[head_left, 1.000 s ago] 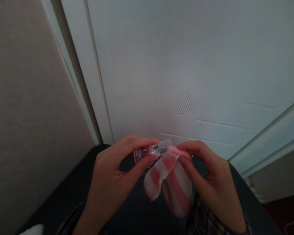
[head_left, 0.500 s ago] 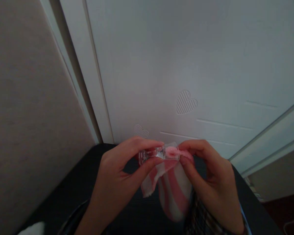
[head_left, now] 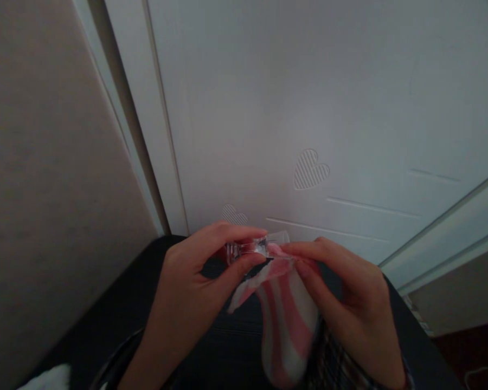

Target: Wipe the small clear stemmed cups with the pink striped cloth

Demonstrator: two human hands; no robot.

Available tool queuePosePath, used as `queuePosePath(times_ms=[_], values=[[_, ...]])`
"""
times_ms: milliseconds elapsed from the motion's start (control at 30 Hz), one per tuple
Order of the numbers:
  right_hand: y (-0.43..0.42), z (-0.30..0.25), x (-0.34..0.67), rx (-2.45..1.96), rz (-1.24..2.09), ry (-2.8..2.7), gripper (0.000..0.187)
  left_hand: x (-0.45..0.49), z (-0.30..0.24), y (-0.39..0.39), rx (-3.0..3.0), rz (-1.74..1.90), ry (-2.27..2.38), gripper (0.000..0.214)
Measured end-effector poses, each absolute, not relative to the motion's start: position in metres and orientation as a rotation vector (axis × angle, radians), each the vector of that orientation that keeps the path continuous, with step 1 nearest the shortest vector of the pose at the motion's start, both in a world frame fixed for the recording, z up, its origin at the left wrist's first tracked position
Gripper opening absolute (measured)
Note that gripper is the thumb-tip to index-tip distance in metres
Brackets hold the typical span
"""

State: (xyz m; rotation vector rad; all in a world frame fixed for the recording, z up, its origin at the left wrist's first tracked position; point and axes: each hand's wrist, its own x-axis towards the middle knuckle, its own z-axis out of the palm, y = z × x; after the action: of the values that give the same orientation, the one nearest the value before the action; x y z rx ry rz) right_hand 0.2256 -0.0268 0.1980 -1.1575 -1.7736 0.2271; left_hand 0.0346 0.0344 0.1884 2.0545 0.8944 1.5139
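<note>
My left hand (head_left: 205,271) pinches a small clear plastic piece (head_left: 252,247), which looks like a clip, between thumb and index finger. At its right end is a fold of pink cloth belonging to a pink-and-white striped sock-like piece (head_left: 284,319). My right hand (head_left: 347,295) grips the edge of this cloth, its index finger stretched toward the clear piece and its thumb below. The striped cloth hangs down between both hands, with a loose flap to the left. Fingers hide part of the fold, so how far it sits inside the clear piece is unclear.
Beneath the hands lies a dark surface (head_left: 117,303). Just behind stands a white panel (head_left: 248,108) with embossed hearts. A beige wall (head_left: 52,162) rises on the left. Something white (head_left: 46,379) shows at the lower left corner, and a thin cable (head_left: 483,370) at the lower right.
My right index finger has moved left onto the pink fold by the clear piece. The striped cloth hangs lower, and its left flap has swung up and left.
</note>
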Motion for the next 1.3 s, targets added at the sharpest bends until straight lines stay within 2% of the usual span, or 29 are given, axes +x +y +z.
queuePosePath(times_ms=[433,633,1000,1300], values=[[-0.0299,0.1977,0.2297,-1.023,0.213,-1.888,0.034,0.0356,0.1900,0.0378,1.262,1.159,0.618,0.018],[-0.0268,0.1996,0.2283,-1.080,0.210,-1.847,0.030,0.0357,0.1854,0.0325,1.486,1.322,0.700,0.016],[-0.0252,0.2017,0.2256,-1.104,0.240,-1.798,0.035,0.0372,0.1803,0.0304,2.032,1.559,0.716,0.015],[-0.0342,0.2020,0.2260,-1.173,0.185,-1.762,0.030,0.0395,0.1847,0.0287,2.115,1.672,0.650,0.020]])
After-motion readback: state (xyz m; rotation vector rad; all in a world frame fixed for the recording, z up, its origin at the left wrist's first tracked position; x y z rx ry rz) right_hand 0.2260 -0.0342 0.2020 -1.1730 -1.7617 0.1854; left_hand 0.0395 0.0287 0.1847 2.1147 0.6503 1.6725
